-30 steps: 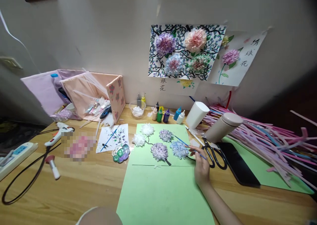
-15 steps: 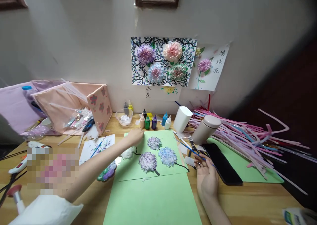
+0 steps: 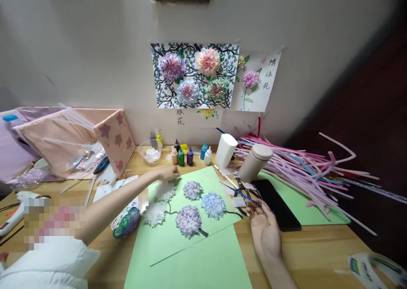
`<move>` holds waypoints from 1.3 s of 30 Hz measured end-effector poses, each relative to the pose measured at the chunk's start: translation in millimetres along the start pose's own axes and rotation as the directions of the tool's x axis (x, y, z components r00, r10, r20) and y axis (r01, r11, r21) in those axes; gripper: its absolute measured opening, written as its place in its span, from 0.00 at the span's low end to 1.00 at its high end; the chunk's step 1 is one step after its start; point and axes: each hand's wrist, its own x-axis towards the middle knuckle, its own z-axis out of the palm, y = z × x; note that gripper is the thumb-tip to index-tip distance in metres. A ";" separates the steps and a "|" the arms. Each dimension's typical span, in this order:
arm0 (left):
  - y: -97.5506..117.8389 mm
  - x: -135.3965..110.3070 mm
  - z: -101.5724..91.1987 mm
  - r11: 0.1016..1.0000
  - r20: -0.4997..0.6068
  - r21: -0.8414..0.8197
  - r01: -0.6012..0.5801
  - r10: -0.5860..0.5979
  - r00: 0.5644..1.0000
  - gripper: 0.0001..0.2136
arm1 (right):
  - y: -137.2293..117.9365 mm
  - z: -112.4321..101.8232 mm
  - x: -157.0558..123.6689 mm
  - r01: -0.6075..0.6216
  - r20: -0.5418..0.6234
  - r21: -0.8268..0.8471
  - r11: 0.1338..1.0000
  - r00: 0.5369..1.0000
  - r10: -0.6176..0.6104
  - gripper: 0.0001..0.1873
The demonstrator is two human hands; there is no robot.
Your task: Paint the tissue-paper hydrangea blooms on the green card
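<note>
My left hand [image 3: 169, 173] reaches across to the upper left edge of a sheet of green paper [image 3: 171, 242], its fingers closed on that edge. On the sheet sit several fluffy flowers: white ones at the left, partly under my left wrist, a purple flower [image 3: 188, 222] low in the middle, a smaller purple one above it and a blue flower [image 3: 213, 205] at the right. Short black lines run from some of them. My right hand [image 3: 264, 227], palm up beside the sheet, holds a thin blue paintbrush [image 3: 230, 186] between its fingers.
Paint bottles [image 3: 181, 157] and a plastic bowl [image 3: 150, 152] stand behind the sheet. To the right are scissors [image 3: 239, 188], a black phone [image 3: 280, 208], a beige flask [image 3: 255, 162] and pink pipe cleaners [image 3: 295, 170]. A paint-smeared palette [image 3: 126, 223] lies left.
The flower sheet has turned counterclockwise over the lower green paper, with my left hand at its edge. A second white flower now shows. The view has shifted right; the paintbrush stays in my right hand.
</note>
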 end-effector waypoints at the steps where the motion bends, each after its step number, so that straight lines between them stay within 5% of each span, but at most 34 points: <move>1: 0.9 0.2 0.6 1.000 0.027 -0.010 -0.006 0.006 1.000 0.14 | -0.6 -0.4 0.5 0.008 0.003 -0.002 1.000 1.000 -0.008 0.10; 6: 5.7 -3.9 0.3 0.998 0.093 -0.053 -0.026 0.031 0.995 0.14 | -5.9 -1.4 3.7 -0.034 -0.025 0.044 0.998 0.999 0.036 0.10; 12: 2.8 -33.4 -4.4 0.980 0.048 -0.175 -0.095 0.105 0.993 0.10 | -11.0 -0.7 2.4 -0.086 -0.017 0.082 0.993 0.996 0.088 0.09; 19: -6.9 -103.3 -2.7 0.920 -0.123 -0.362 -0.149 0.112 0.986 0.14 | -16.0 2.6 -2.8 -0.083 -0.016 0.075 0.994 0.996 0.084 0.09; 23: -12.7 -156.5 6.8 0.900 -0.290 -0.421 -0.113 -0.016 0.957 0.14 | -23.0 -0.7 -1.2 -0.071 -0.013 0.088 0.994 0.997 0.073 0.09; 25: -13.1 -183.1 14.7 0.873 -0.403 -0.479 -0.097 -0.120 0.907 0.13 | -25.8 -2.2 -0.1 -0.062 0.006 0.080 0.995 0.998 0.061 0.09; 29: -4.8 -223.6 33.1 0.707 -0.493 -0.701 -0.093 -0.386 0.780 0.14 | -29.5 -1.5 0.4 -0.129 -0.005 0.143 0.981 0.991 0.131 0.09; 34: 25.9 -242.6 64.3 0.264 -0.388 -0.922 -0.285 -0.633 0.670 0.19 | -40.0 0.5 -2.3 -0.200 -0.012 0.238 0.950 0.978 0.209 0.08; 37: 54.7 -238.4 89.1 0.209 -0.377 -0.923 -0.324 -0.662 0.648 0.21 | -50.1 -0.7 -2.7 -0.177 -0.021 0.290 0.940 0.981 0.191 0.09; 39: 76.7 -229.7 106.1 0.081 -0.318 -0.930 -0.359 -0.669 0.671 0.25 | -56.3 -2.7 -1.4 -0.147 -0.023 0.325 0.934 0.986 0.163 0.09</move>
